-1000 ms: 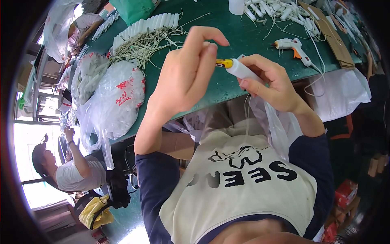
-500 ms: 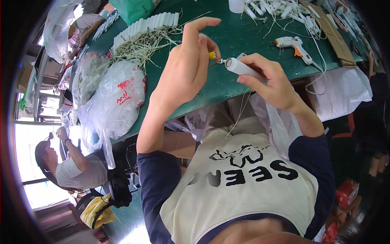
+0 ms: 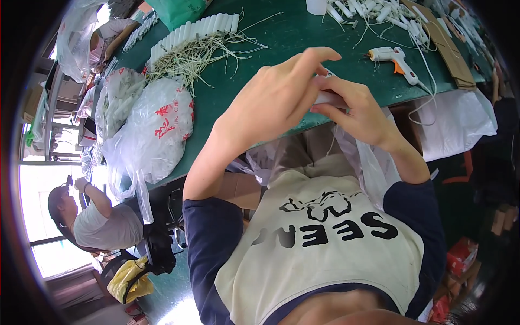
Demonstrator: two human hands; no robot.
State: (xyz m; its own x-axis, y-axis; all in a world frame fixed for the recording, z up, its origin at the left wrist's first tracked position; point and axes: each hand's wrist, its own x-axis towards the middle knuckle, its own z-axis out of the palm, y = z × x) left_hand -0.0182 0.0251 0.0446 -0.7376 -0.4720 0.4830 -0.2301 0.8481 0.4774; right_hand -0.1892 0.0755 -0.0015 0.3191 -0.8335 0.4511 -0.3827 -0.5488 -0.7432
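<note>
A cream shirt front (image 3: 325,265) fills the lower centre of the frame, paired with 2 navy sleeves: the left sleeve (image 3: 214,238) at lower left of centre, the right sleeve (image 3: 414,227) at lower right, each ending about the elbow. A rounded navy neckband (image 3: 292,300) curves along the bottom edge. Across the chest runs 1 row of thick black block letters (image 3: 349,233), upside down in the frame, beside 1 black, loosely drawn line figure (image 3: 341,209). Grey-brown trousers (image 3: 311,149) show at centre, beyond the hem.
</note>
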